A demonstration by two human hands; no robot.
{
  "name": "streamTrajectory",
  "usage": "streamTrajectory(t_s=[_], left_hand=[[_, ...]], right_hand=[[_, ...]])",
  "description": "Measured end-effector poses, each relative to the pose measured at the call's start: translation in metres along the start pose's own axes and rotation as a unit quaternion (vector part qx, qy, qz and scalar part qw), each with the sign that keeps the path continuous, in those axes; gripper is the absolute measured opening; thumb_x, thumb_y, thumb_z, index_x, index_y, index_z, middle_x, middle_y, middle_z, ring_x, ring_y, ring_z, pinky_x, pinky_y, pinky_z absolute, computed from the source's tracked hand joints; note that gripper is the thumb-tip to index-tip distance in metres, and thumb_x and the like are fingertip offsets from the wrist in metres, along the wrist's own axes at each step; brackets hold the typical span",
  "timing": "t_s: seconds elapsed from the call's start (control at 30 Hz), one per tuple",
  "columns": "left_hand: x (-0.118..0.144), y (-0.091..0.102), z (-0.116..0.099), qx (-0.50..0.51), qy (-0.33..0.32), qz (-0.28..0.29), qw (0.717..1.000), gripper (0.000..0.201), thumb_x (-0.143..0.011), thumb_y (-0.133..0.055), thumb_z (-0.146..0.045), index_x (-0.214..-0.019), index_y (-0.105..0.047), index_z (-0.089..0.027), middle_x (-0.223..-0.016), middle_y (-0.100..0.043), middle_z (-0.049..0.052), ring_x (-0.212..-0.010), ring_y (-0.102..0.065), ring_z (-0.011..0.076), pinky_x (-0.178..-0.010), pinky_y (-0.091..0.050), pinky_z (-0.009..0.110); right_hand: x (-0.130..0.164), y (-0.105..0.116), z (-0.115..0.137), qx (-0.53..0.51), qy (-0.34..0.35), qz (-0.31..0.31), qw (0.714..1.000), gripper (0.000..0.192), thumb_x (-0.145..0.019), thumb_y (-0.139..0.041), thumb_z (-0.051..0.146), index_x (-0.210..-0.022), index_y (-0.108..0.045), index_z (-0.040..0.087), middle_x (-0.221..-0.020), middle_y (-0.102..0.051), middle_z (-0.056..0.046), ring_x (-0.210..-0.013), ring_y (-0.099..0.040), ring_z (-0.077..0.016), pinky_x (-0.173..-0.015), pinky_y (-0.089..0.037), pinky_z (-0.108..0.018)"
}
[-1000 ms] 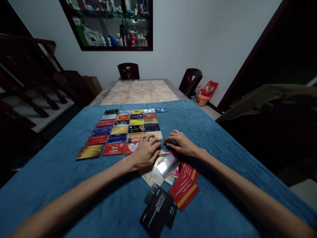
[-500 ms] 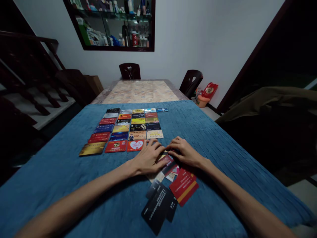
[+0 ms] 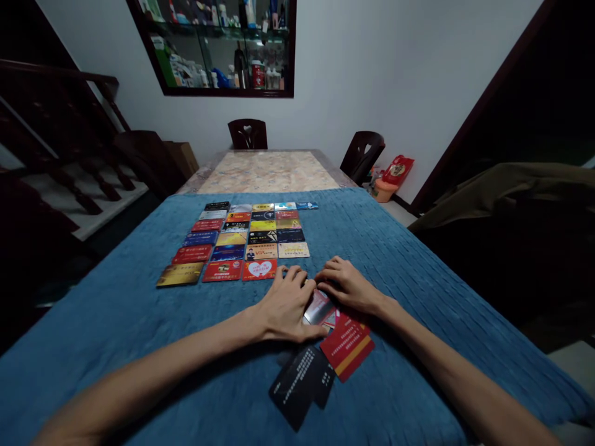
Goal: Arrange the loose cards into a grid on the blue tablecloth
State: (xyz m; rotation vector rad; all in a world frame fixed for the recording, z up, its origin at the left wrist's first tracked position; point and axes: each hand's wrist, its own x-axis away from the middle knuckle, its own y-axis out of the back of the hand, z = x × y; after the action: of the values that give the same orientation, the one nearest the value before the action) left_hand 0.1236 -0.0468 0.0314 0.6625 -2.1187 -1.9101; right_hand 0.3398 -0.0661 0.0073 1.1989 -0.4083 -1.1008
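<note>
My left hand (image 3: 289, 305) lies spread over a loose pile of plastic cards, its thumb stretched toward me across them. Curled at the pile's far right edge are the fingers of my right hand (image 3: 349, 286); what they pinch, if anything, is hidden. Between the hands shows a card with a dark stripe (image 3: 320, 306). Just below, a red card with an orange band (image 3: 348, 348) fans out, and a black card with white print (image 3: 297, 385) overlaps another black card (image 3: 323, 385) nearer me. My left hand's fingertips are close to a red card with a white heart (image 3: 260, 269).
Several cards lie face up in rows left of my hands, with a gold card (image 3: 180, 274) at the near left corner. A blue cloth (image 3: 400, 266) covers the near table. Chairs (image 3: 362, 150) stand beyond, with a glass-shelved wall cabinet (image 3: 223, 56) behind.
My left thumb has swung out toward me, opening wider across the pile. The left hand now covers the pale cards beneath it. My right hand has barely moved; the view has shifted slightly.
</note>
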Motion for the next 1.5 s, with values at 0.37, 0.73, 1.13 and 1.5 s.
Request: streamTrajectory(t_s=[0.37, 0.73, 1.13, 1.5], left_hand=[[0.001, 0.001, -0.001, 0.003, 0.0, -0.006, 1.0, 0.058, -0.073, -0.066, -0.06, -0.11, -0.058, -0.017, -0.12, -0.059, 0.017, -0.123, -0.043, 0.0408, -0.103, -0.032, 0.062], [-0.001, 0.008, 0.0, -0.009, -0.033, -0.009, 0.999, 0.039, -0.075, -0.064, -0.053, -0.087, -0.063, -0.016, -0.098, -0.062, 0.013, -0.102, -0.049, 0.0308, -0.093, -0.039, 0.05], [-0.002, 0.019, 0.008, 0.035, -0.042, 0.006, 0.998, 0.029, -0.082, -0.06, -0.042, -0.065, -0.062, -0.018, -0.07, -0.064, 0.006, -0.08, -0.053, 0.0231, -0.078, -0.042, 0.039], [-0.006, 0.04, 0.021, 0.103, -0.044, 0.015, 0.994, 0.02, -0.081, -0.053, -0.017, -0.078, -0.072, -0.017, -0.067, -0.067, 0.003, -0.067, -0.058, 0.0167, -0.059, -0.038, 0.027]], right_hand=[[-0.001, -0.004, -0.003, 0.006, 0.0, -0.008, 1.0, 0.021, -0.099, -0.05, 0.031, -0.1, -0.068, 0.021, -0.093, -0.068, -0.008, -0.089, -0.054, -0.0214, -0.079, -0.04, -0.036], [0.001, 0.003, 0.0, -0.01, 0.008, -0.021, 1.0, 0.02, -0.098, -0.052, 0.03, -0.102, -0.07, 0.022, -0.098, -0.068, -0.008, -0.093, -0.055, -0.0218, -0.084, -0.041, -0.039], [0.009, 0.031, 0.012, -0.143, 0.049, 0.029, 0.988, 0.029, -0.086, -0.066, 0.045, -0.1, -0.07, 0.02, -0.093, -0.066, -0.006, -0.093, -0.055, -0.0231, -0.087, -0.042, -0.041], [0.007, 0.017, 0.006, -0.137, 0.0, -0.034, 0.99, 0.018, -0.087, -0.055, 0.012, -0.094, -0.07, 0.021, -0.09, -0.07, -0.006, -0.094, -0.058, -0.0217, -0.084, -0.048, -0.038]])
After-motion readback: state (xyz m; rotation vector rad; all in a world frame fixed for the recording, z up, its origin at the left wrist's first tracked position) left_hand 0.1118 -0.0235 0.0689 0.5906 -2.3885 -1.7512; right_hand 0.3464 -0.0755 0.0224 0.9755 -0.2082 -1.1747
